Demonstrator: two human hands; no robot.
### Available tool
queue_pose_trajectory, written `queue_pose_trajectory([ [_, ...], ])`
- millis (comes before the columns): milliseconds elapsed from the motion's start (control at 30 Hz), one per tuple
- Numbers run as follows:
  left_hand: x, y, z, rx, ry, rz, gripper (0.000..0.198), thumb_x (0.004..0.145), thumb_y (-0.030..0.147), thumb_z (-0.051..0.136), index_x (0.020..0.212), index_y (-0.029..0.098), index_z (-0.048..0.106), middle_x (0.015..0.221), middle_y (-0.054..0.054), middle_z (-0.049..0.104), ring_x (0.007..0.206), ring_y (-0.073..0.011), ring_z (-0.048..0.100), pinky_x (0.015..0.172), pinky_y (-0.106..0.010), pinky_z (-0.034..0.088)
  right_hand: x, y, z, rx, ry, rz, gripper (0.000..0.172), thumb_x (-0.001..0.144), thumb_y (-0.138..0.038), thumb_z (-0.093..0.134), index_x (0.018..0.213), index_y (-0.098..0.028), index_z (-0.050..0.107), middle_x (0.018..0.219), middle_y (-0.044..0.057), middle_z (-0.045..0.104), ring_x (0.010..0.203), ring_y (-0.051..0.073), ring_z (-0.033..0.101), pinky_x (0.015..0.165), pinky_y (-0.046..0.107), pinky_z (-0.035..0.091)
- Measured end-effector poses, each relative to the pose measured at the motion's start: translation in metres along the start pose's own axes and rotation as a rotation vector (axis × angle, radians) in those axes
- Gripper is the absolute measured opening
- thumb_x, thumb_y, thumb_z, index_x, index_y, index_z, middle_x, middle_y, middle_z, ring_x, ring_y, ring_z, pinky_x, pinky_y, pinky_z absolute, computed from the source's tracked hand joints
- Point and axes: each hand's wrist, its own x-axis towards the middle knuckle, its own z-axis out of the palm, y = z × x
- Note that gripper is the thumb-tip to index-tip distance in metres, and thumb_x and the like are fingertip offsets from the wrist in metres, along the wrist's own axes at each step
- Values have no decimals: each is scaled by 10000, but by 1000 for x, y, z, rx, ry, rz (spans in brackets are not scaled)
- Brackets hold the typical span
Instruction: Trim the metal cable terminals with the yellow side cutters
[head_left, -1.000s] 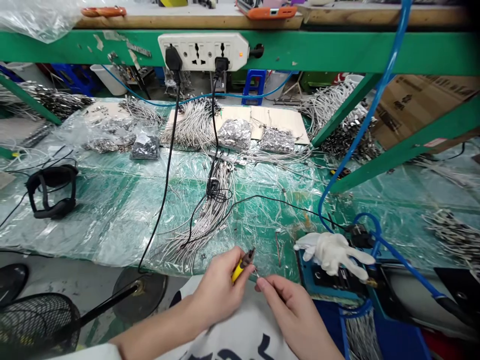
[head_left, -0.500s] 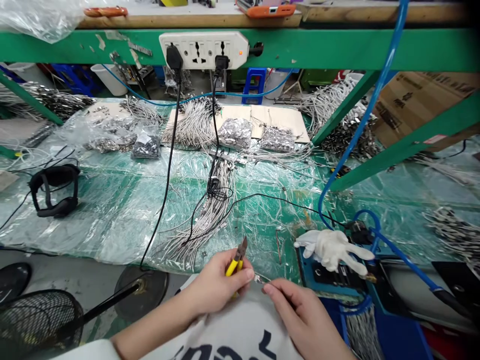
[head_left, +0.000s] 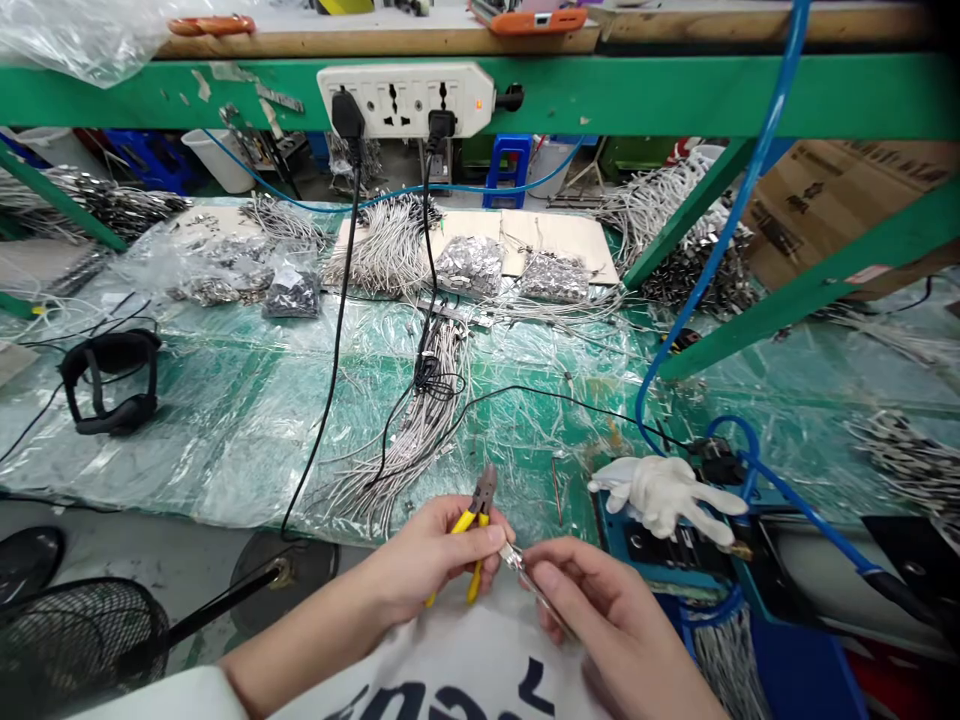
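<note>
More of the pliers [head_left: 484, 492] shows than earlier, left hand [head_left: 442, 550] with fingers closed round them and a metal clip [head_left: 512, 556], right hand [head_left: 604, 590] pinching a thin rod [head_left: 552, 606], carton [head_left: 832, 225] print illegible.

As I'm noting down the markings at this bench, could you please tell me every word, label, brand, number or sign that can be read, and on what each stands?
None can be read with certainty.
Cardboard box: a printed line and logo, too blurred.
Pale clothing on the lap: large dark lettering, partly cut off.
Sticker on the green brace: too small.
</note>
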Motion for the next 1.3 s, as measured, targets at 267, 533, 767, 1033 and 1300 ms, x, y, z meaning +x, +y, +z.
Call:
queue_pose_trajectory([
  [267, 0, 0, 0, 94, -67, 74, 313, 816, 419, 728, 919, 132, 655, 714, -11, 593, 664, -139, 550, 673, -273, 427, 11, -7, 1, 185, -38, 38, 275, 816, -441, 724, 854, -183, 638, 735, 27, 686, 656, 142, 623, 604, 241, 498],
  [533, -8, -1, 1, 286, 35, 230, 338, 871, 415, 661, 1093, 162, 642, 855, -27, 594, 804, -162, 541, 785, -293, 426, 10, -8, -2, 313, -24, 87, 319, 824, -438, 720, 1019, -188, 690, 747, 33, 700, 703, 163, 638, 716, 295, 496],
  [767, -10, -1, 7, 492, 176, 279, 245, 876, 339, 608, 1047, 165, 625, 863, -28, 585, 816, -170, 543, 785, -290, 430, 8, -8, -10, 195, -1, 64, 279, 868, -463, 655, 959, -199, 670, 668, 0, 635, 682, 160, 589, 727, 292, 453],
  [1033, -13, 3, 16, 767, 135, 478, 124, 900, 273, 617, 826, 174, 600, 789, -11, 605, 750, -142, 542, 730, -259, 417, 1, -8, -3, 301, -32, -20, 238, 846, -426, 698, 904, -197, 671, 776, 36, 700, 761, 167, 649, 746, 281, 486],
  [1300, -23, 5, 13, 969, 68, 539, 143, 908, 152, 546, 1033, 187, 605, 934, -50, 631, 876, -178, 558, 796, -296, 431, -5, 2, -3, 179, 98, -144, 173, 897, -381, 643, 942, -218, 683, 609, 2, 656, 556, 136, 624, 604, 249, 503],
])
